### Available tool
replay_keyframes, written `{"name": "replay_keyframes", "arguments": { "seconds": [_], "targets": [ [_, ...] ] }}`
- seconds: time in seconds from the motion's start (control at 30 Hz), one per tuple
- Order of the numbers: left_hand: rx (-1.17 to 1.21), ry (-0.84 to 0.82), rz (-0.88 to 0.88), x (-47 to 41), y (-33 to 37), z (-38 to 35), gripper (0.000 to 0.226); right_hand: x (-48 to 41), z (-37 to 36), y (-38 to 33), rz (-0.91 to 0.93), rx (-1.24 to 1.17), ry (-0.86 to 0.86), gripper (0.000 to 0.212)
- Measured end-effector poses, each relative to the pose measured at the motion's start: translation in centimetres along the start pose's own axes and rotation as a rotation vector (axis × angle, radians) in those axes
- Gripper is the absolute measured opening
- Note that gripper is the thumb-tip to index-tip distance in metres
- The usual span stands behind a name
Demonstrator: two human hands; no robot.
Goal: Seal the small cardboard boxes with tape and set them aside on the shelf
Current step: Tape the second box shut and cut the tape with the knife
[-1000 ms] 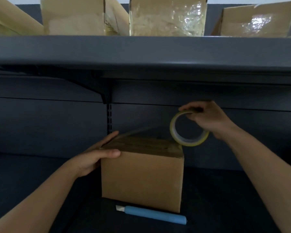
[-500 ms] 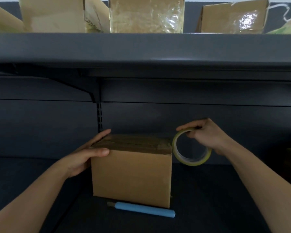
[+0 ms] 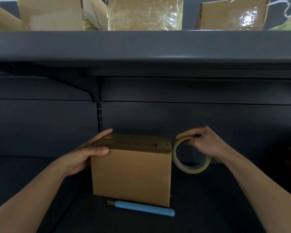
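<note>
A small cardboard box [image 3: 131,175] stands on the dark lower shelf [image 3: 208,207], its top flaps closed with a strip of clear tape along the seam. My left hand [image 3: 86,155] grips the box's top left edge, thumb on the front face and fingers over the lid. My right hand [image 3: 203,143] pinches a roll of yellowish clear tape [image 3: 191,155] by its upper rim, held upright against the box's top right corner.
A blue-handled utility knife [image 3: 141,207] lies flat in front of the box. The upper shelf [image 3: 141,46] overhangs close above and carries several taped cardboard boxes [image 3: 144,13]. A slotted shelf upright [image 3: 99,115] runs behind the box.
My right hand has brought the tape roll down from above the box's far right corner to beside its top right edge. My left hand has stayed on the box.
</note>
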State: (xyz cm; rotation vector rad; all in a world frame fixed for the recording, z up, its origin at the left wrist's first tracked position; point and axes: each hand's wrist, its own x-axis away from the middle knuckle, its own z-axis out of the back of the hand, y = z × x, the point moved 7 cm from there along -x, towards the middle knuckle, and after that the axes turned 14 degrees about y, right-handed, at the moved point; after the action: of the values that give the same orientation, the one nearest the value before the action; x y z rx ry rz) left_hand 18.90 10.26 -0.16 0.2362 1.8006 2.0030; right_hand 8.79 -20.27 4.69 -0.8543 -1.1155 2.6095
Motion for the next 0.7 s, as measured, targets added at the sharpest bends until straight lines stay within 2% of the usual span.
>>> {"name": "replay_keyframes", "arguments": {
  "seconds": [0.1,0.23,0.37,0.47,0.5,0.6,0.7],
  "targets": [
    [-0.043,-0.035,0.040,0.1,0.2,-0.1,0.110,0.2,-0.3,0.0,0.006,0.016,0.010,0.042],
    [-0.231,-0.117,0.117,0.5,1.3,0.3,0.113,0.5,-0.7,-0.2,0.009,0.025,0.015,0.042],
    [-0.617,-0.173,0.046,0.9,4.2,-0.8,0.113,0.6,-0.7,-0.7,0.018,0.052,0.002,0.041],
    [-0.998,-0.248,0.019,1.4,5.5,-4.3,0.140,0.5,-0.8,-0.8,0.033,0.074,-0.017,0.040],
    [-1.121,-0.250,0.012,1.5,5.6,-5.5,0.142,0.4,-0.8,-0.8,0.033,0.081,-0.014,0.040],
    [-1.245,-0.223,-0.096,1.4,6.2,-10.7,0.112,0.3,-0.9,-0.9,0.029,0.088,-0.018,0.041],
    [-1.289,-0.188,-0.235,1.5,6.8,-15.5,0.105,0.5,-0.9,-1.0,0.028,0.121,-0.021,0.041]
  ]
}}
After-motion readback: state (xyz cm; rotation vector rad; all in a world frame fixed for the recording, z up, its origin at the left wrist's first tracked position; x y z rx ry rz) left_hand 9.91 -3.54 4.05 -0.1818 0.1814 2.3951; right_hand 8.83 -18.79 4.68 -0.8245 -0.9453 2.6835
